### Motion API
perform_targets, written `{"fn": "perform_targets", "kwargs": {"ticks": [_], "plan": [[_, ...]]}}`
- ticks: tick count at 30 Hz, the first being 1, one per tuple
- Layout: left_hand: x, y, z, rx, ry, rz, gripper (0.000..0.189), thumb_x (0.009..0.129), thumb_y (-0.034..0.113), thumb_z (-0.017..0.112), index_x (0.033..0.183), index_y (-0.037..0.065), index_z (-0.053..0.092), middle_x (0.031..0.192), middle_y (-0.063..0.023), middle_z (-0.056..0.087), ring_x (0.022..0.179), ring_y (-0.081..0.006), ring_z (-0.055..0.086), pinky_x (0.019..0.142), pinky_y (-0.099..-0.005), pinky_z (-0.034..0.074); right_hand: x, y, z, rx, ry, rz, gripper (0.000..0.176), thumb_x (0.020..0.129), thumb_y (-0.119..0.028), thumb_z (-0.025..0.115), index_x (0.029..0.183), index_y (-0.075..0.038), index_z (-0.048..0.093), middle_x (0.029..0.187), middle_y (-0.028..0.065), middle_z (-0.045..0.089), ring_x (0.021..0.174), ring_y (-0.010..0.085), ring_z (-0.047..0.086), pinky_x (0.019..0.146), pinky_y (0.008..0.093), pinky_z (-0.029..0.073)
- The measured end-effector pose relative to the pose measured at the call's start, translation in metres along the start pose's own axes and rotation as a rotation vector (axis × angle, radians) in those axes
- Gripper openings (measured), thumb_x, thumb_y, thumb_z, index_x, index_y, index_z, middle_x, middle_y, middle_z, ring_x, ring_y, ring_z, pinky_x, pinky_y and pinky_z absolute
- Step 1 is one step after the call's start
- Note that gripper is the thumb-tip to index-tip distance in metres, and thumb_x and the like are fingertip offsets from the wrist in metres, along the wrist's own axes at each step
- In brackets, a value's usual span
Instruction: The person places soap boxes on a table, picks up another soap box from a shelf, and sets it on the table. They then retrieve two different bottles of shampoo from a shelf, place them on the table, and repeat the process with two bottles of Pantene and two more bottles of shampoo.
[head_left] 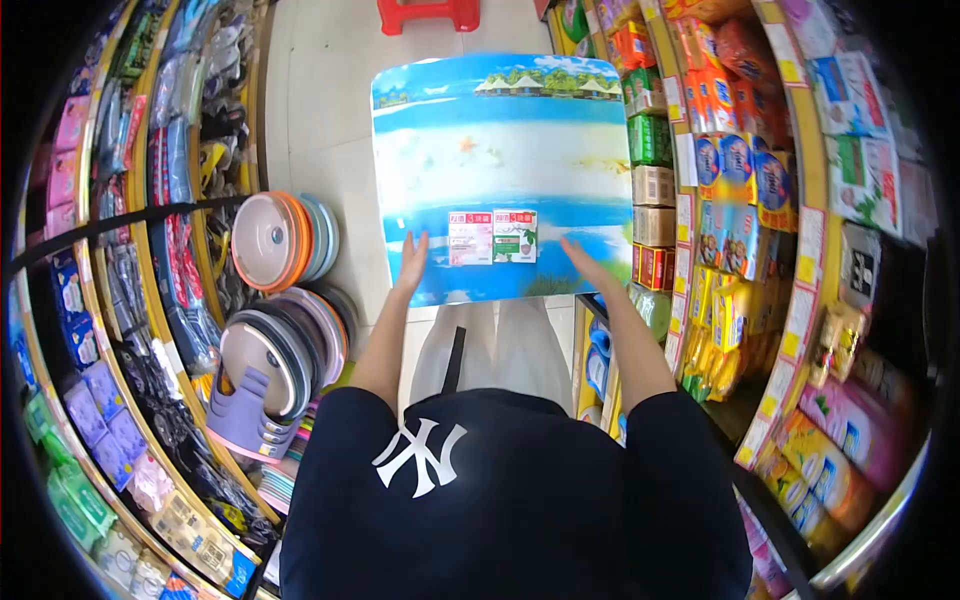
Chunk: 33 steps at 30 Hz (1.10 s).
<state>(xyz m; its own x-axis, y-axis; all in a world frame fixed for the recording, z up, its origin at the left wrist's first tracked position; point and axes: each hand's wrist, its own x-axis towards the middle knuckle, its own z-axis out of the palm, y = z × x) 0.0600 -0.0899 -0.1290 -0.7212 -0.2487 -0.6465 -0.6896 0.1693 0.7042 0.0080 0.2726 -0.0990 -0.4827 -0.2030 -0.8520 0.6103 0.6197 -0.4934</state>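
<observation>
A tabletop (500, 140) printed with a beach scene lies in front of me. Two flat soap-like packs stand side by side near its front edge, a pink-and-white pack (470, 240) and a green-and-white pack (515, 238), both with red print along the top. My left hand (412, 264) is over the front left part of the tabletop, apart from the pink pack, fingers stretched forward and holding nothing. On the other side, my right hand (582, 260) is to the right of the green pack, its fingers extended and nothing in them.
Stacked plastic basins (268, 240) and a purple plastic item (250, 405) crowd the floor at the left. Shelves of packaged goods (180, 180) line that side. Orange and yellow soap packs (730, 240) fill the right shelves. A red stool (430, 12) stands beyond the tabletop.
</observation>
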Motion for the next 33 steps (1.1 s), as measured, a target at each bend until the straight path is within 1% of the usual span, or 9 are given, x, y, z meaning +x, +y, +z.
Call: {"fn": "perform_targets", "kwargs": {"ticks": [3,5,7,9,13,20,24,28,33], "plan": [[-0.047,0.011,-0.08,0.182,-0.229,-0.111,0.07,0.074,0.057,0.043,0.103,-0.006,0.052,0.105,-0.0224,0.051,0.104,-0.0266,0.045,0.09,-0.0317,0.031,-0.075,0.008,-0.011,-0.06,0.011,0.101,0.096,0.069,-0.07,0.028,0.129,0.002,0.005,0.135,0.0182,0.009,0.125,0.0273,0.012,0.101,0.0336,0.012],[-0.052,-0.04,-0.118,0.233,-0.202,-0.116,0.058,0.073,0.052,0.047,0.083,-0.004,0.062,0.086,-0.0175,0.06,0.089,-0.0232,0.054,0.084,-0.0304,0.036,-0.113,0.044,-0.001,-0.107,-0.016,0.195,0.098,0.069,-0.07,0.03,0.128,0.003,0.003,0.134,0.0191,0.01,0.124,0.0273,0.014,0.1,0.0343,0.014],[-0.077,-0.062,-0.149,0.32,-0.185,-0.103,0.053,0.073,0.047,0.05,0.076,-0.004,0.061,0.08,-0.0148,0.06,0.08,-0.0217,0.056,0.077,-0.0299,0.04,-0.138,0.079,0.025,-0.166,0.01,0.338,0.101,0.067,-0.071,0.032,0.128,0.004,0.003,0.133,0.0204,0.013,0.124,0.0268,0.016,0.1,0.0356,0.016],[-0.082,-0.112,-0.176,0.552,-0.257,-0.102,0.049,0.074,0.044,0.05,0.074,-0.004,0.06,0.076,-0.0136,0.061,0.072,-0.0218,0.057,0.069,-0.0314,0.042,-0.129,0.157,0.072,-0.281,0.109,0.235,0.098,0.067,-0.071,0.031,0.127,0.004,0.013,0.132,0.0217,0.017,0.122,0.0276,0.021,0.099,0.0349,0.018],[-0.08,-0.187,-0.173,0.383,-0.324,-0.043,0.039,0.077,0.034,0.049,0.077,-0.004,0.059,0.073,-0.0121,0.06,0.069,-0.021,0.056,0.065,-0.0315,0.043,-0.199,0.112,0.147,-0.313,0.137,0.422,0.096,0.067,-0.072,0.031,0.125,0.005,0.022,0.13,0.0219,0.023,0.12,0.0286,0.025,0.098,0.0342,0.02],[-0.069,-0.122,-0.128,0.592,-0.496,0.18,0.036,0.078,0.03,0.049,0.084,-0.004,0.058,0.076,-0.0112,0.059,0.071,-0.0191,0.056,0.066,-0.03,0.043,-0.18,0.094,0.157,0.871,0.241,0.301,0.092,0.069,-0.07,0.031,0.122,0.006,0.029,0.128,0.021,0.028,0.118,0.0289,0.028,0.097,0.0338,0.021],[-0.05,-0.05,-0.094,0.589,-0.497,0.414,0.035,0.078,0.028,0.049,0.088,-0.005,0.057,0.077,-0.0108,0.059,0.072,-0.0181,0.055,0.067,-0.0291,0.043,-0.157,0.019,0.121,0.442,0.138,0.111,0.084,0.072,-0.065,0.034,0.12,0.005,0.033,0.124,0.021,0.034,0.116,0.0287,0.032,0.096,0.0335,0.023],[-0.056,0.036,-0.077,0.369,-0.446,0.259,0.035,0.077,0.025,0.05,0.094,-0.005,0.055,0.081,-0.01,0.058,0.074,-0.0168,0.054,0.067,-0.0275,0.043,-0.137,-0.013,0.109,-0.292,-0.097,0.059,0.072,0.075,-0.056,0.04,0.115,0.004,0.041,0.116,0.0205,0.044,0.108,0.0287,0.042,0.091,0.0309,0.031],[-0.053,0.039,-0.068,0.295,-0.429,0.11,0.036,0.078,0.027,0.048,0.104,0.002,0.051,0.092,-0.0088,0.057,0.079,-0.0183,0.055,0.06,-0.0268,0.041,-0.127,0.005,0.106,-0.083,-0.006,-0.152,0.063,0.076,-0.049,0.044,0.112,0.004,0.045,0.111,0.0205,0.048,0.103,0.0278,0.046,0.087,0.0297,0.035]]}}
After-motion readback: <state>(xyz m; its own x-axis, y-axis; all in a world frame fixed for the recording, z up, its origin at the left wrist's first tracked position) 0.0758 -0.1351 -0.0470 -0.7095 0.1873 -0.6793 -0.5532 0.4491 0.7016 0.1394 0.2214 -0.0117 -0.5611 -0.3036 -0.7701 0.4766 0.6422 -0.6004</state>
